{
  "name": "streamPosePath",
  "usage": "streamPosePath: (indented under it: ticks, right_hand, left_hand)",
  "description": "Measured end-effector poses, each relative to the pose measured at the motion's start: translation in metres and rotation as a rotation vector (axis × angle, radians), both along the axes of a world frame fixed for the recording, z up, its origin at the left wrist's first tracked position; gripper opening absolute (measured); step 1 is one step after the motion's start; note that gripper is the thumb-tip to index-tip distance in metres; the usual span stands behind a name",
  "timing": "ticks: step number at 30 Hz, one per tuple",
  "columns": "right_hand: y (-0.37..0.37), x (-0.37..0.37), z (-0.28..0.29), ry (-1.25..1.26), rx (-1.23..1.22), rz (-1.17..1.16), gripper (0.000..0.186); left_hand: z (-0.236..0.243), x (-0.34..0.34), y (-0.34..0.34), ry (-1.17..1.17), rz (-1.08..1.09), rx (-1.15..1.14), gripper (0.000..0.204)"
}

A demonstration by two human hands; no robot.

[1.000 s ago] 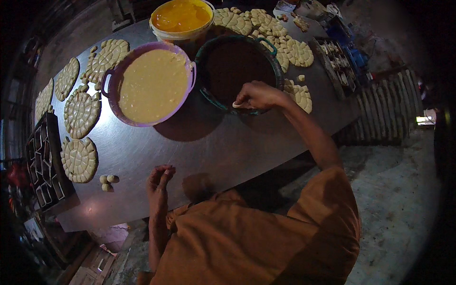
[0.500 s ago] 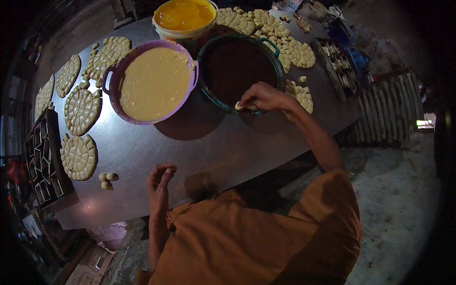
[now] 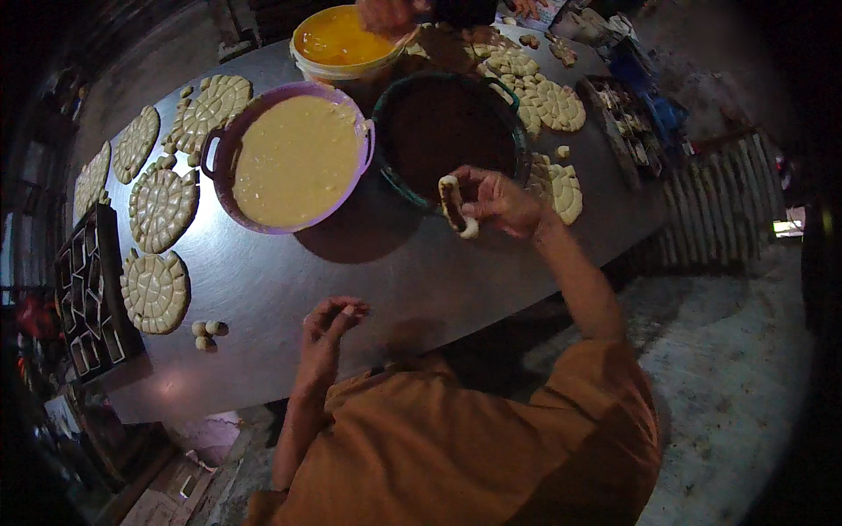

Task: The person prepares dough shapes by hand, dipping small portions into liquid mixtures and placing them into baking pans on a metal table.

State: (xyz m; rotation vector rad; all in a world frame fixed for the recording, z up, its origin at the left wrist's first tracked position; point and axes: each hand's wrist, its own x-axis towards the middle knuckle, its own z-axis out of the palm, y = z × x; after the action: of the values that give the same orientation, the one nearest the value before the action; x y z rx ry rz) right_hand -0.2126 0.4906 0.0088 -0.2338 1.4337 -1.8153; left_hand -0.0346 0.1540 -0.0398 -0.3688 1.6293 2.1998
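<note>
Your right hand [image 3: 504, 203] pinches, between thumb and fingers, an elongated pale dough piece with a dark brown centre [image 3: 451, 206], held up at the near side of the round dark-green basin [image 3: 402, 192] of dark brown filling [image 3: 443, 123]. Your left hand [image 3: 331, 329] hangs over the shiny grey metal table [image 3: 254, 289], loosely curled, nothing visible in its grasp. Judging by what shows, this piece has its filling but is not closed: the brown lies exposed between pale edges. Three small pale dough balls [image 3: 210, 329] sit together on your left; whether they are filled, I cannot tell. Much appears left: the flat pale dough rounds scored into segments [image 3: 156, 292] show no brown
</note>
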Motion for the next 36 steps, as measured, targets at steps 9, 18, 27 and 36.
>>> streamPosePath:
  ticks: [9, 18, 27, 36]
  right_hand:
    - [-0.131, 0.108, -0.014, -0.156, -0.359, -0.238, 0.077]
    - [-0.215, 0.141, -0.024, -0.137, -0.441, -0.318, 0.071]
    - [-0.269, 0.164, -0.042, 0.414, -0.162, -0.406, 0.035]
    - [-0.309, 0.168, 0.004, 1.549, 0.478, -0.114, 0.026]
  left_hand:
    - [0.038, -0.007, 0.015, -0.146, 0.013, 0.604, 0.035]
    - [0.038, 0.021, -0.049, -0.115, 0.272, 0.659, 0.016]
    - [0.041, 0.026, -0.115, -0.109, 0.376, 0.712, 0.026]
    - [0.054, 0.033, -0.153, 0.134, 0.362, 0.141, 0.028]
